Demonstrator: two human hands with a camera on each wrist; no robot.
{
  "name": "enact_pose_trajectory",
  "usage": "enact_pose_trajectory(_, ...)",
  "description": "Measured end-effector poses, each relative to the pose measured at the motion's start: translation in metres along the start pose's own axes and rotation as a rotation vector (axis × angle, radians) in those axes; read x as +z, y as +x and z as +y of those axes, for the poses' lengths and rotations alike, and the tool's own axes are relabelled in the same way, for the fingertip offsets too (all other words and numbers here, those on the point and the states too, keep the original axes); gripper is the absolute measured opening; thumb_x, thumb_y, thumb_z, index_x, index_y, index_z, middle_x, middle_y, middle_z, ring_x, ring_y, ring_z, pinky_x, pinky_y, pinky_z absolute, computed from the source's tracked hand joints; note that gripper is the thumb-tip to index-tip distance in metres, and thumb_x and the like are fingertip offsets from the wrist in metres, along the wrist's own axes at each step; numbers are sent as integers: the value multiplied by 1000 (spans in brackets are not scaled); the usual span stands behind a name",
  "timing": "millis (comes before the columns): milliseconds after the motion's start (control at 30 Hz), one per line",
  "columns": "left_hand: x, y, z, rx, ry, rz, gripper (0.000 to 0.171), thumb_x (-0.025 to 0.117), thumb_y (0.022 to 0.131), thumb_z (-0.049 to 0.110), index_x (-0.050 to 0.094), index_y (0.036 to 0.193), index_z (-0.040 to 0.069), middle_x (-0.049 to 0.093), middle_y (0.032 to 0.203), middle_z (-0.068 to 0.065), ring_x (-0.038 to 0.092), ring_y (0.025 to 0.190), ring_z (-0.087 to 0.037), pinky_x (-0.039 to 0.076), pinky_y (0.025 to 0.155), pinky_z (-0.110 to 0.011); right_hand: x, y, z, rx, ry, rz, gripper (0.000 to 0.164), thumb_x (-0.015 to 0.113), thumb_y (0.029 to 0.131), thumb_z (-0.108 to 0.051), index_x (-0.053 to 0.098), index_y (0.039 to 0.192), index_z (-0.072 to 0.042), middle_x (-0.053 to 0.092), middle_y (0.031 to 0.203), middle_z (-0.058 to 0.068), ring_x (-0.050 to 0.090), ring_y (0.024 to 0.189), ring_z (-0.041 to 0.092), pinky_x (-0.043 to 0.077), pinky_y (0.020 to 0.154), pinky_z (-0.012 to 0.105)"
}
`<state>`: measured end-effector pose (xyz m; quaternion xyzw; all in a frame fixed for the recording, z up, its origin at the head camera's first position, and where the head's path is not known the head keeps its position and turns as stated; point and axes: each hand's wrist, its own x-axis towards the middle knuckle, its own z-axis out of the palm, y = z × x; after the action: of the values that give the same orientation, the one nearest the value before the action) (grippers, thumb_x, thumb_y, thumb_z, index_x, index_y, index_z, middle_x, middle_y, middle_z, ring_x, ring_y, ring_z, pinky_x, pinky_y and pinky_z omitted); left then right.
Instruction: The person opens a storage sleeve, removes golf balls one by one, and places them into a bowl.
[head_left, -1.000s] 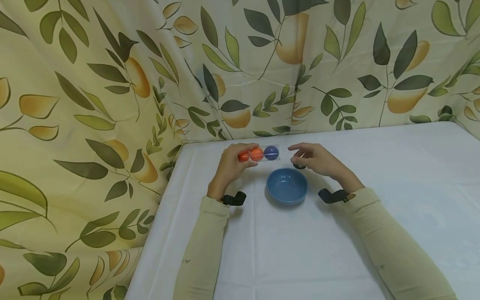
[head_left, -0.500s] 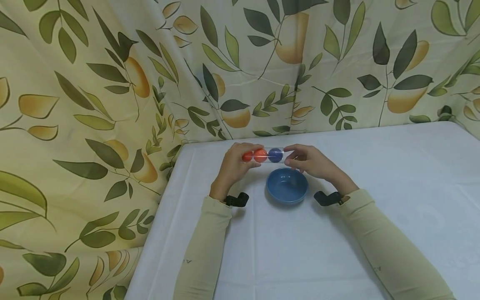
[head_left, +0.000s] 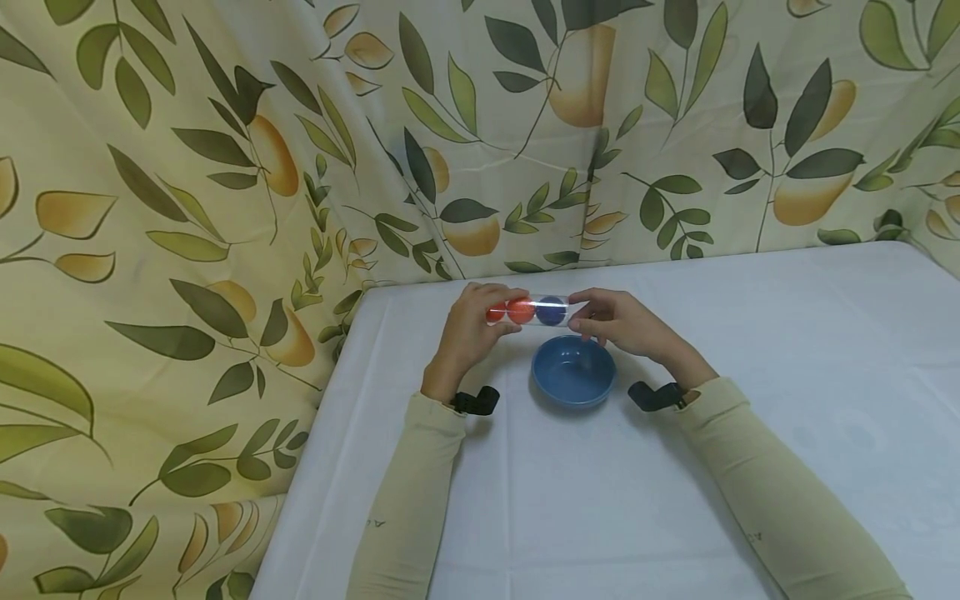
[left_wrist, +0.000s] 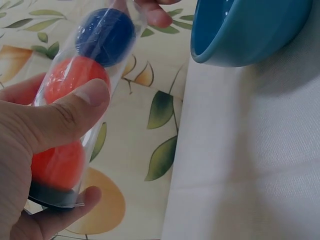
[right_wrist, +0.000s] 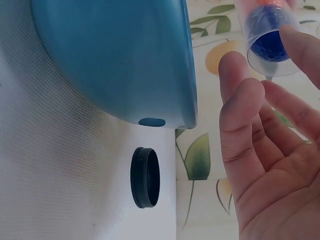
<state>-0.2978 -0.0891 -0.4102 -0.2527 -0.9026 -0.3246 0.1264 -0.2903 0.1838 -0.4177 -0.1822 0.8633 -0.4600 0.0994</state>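
Note:
My left hand (head_left: 467, 329) grips a clear plastic tube (head_left: 536, 319), held level above the table. Inside it sit two orange-red balls (left_wrist: 70, 75) and a blue ball (left_wrist: 106, 37), the blue one farthest right. A black end piece (left_wrist: 52, 194) closes the tube's left end, beside my left fingers. At the uncapped right end, my right hand (head_left: 626, 325) has its fingers loosely bent around the rim; whether they press on it is unclear. A black cap (right_wrist: 145, 177) lies on the table below my right hand, hidden in the head view.
A blue bowl (head_left: 573, 375) stands on the white-clothed table (head_left: 600, 500), just in front of the tube and between my wrists. Behind and to the left hangs a leaf-and-fruit patterned curtain (head_left: 465, 167).
My right hand has moved left from beside the cap to the tube's open end. The left hand and tube have shifted slightly right. Little differs over the last half second.

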Motion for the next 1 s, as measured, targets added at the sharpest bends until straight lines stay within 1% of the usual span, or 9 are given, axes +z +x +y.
enact_pose_trajectory(200,-1,0,1,28,37,4,52,87,81,19,72,130,27,70,134,-2,55,123,-20,51,102,-41,1,0,-1,16,-2,-17,59,68,99,-35,49,149,-10,69,126,19,68,97,26,58,76,34)
enact_pose_trajectory(333,-1,0,2,33,54,0,52,87,81,20,72,130,26,70,134,-2,56,122,-20,51,102,-40,0,0,-1,17,-2,-19,59,67,100,-34,48,149,-9,69,124,20,68,94,26,58,76,34)
enact_pose_trajectory(500,-1,-1,0,42,40,26,53,88,79,18,73,129,24,71,131,-3,57,120,-21,52,101,-40,0,1,1,17,-1,-10,58,67,100,-35,48,149,-8,69,118,20,67,91,26,58,75,33)
enact_pose_trajectory(600,0,-2,-1,44,21,42,53,89,78,16,73,128,23,71,130,-3,57,120,-21,52,102,-41,-1,2,3,21,1,-5,57,67,100,-36,50,147,-9,69,117,21,66,91,26,58,74,34)
enact_pose_trajectory(733,3,-2,-4,28,-7,51,53,89,78,15,73,128,23,72,130,-3,58,122,-22,51,104,-42,-2,2,4,22,-3,-5,56,66,100,-36,50,146,-9,68,116,22,65,91,27,59,75,37)
enact_pose_trajectory(867,6,-2,-7,8,-61,57,52,89,78,14,74,127,23,71,131,-3,59,119,-21,53,95,-42,-5,1,4,28,-10,-1,56,67,100,-35,50,147,-10,69,114,21,65,90,28,59,77,39)
enact_pose_trajectory(1000,8,-1,-12,-1,-120,64,51,89,78,11,74,126,22,72,131,-2,59,114,-23,53,85,-42,-7,0,3,25,-20,19,57,71,97,-35,51,146,-12,70,115,19,68,92,27,59,75,37)
